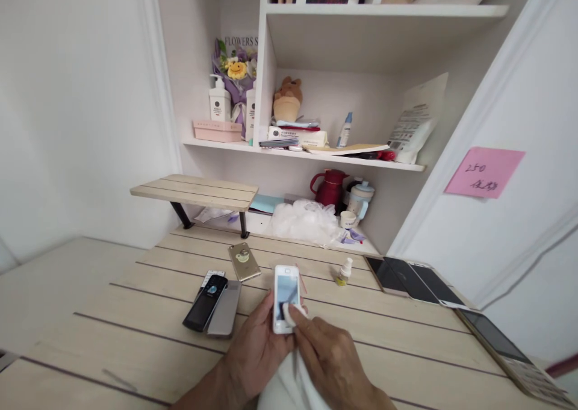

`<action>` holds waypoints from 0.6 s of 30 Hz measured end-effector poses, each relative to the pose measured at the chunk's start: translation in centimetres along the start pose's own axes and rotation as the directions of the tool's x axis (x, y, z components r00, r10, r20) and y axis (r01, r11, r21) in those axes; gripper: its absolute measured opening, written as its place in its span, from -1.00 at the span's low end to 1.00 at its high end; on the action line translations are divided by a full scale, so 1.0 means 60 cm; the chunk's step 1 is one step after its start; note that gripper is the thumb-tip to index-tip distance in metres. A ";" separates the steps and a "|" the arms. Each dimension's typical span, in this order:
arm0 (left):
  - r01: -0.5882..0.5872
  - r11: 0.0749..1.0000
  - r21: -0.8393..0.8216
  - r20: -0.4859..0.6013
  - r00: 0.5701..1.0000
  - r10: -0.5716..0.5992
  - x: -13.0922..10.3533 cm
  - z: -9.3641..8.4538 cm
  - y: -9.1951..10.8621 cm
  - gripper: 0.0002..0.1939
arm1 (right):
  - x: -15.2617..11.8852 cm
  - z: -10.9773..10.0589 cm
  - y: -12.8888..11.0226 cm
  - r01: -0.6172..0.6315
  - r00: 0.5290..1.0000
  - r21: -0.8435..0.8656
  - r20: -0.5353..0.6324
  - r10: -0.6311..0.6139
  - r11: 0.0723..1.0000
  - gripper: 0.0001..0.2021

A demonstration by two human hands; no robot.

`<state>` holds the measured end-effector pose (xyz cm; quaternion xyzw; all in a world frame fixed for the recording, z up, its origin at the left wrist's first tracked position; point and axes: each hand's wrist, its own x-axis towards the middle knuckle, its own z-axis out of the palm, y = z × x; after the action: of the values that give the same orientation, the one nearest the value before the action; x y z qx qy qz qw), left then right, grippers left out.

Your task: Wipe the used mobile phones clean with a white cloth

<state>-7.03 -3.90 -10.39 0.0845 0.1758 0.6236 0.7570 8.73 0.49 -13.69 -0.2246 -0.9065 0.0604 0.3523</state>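
A white smartphone (280,286) rests in my left hand (257,350), its screen facing up and its home button end pointing away from me. My left fingers close around its sides from below. My right hand (332,353) presses a white cloth (293,386) against the lower part of the screen with the fingertips. The cloth trails down between my wrists. Beyond the phone to the right stands a small spray bottle (344,272) with a white top. Left of my hands lie a black keypad phone (205,304), a grey phone (224,309) and a gold phone (244,262).
Several phones (409,279) lie along the right side of the slatted wooden table (149,338). At the back left, a small raised stand (198,192) has black legs. Behind are white shelves, a red jug (332,188) and a white plastic bag (304,221). A pink note (485,172) is on the wall.
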 end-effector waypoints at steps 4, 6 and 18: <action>0.018 0.998 0.063 -0.054 0.998 -0.014 0.000 -0.002 -0.001 -0.60 | 0.004 -0.004 -0.009 0.101 0.994 0.027 0.050 -0.102 0.995 -0.61; 0.004 1.000 0.019 -0.014 1.000 -0.004 -0.001 -0.003 -0.002 -0.64 | 0.006 -0.007 0.001 0.020 1.000 0.003 -0.024 -0.020 1.000 -0.61; -0.001 0.971 0.240 0.048 0.999 -0.010 -0.014 -0.006 -0.030 -0.72 | 0.012 -0.023 0.009 -0.048 0.985 -0.005 -0.165 0.047 0.999 -0.55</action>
<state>-5.66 -5.13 -11.18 0.1902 0.2313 0.5938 0.7468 9.40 1.20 -12.36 -0.2519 -0.8690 0.0459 0.4235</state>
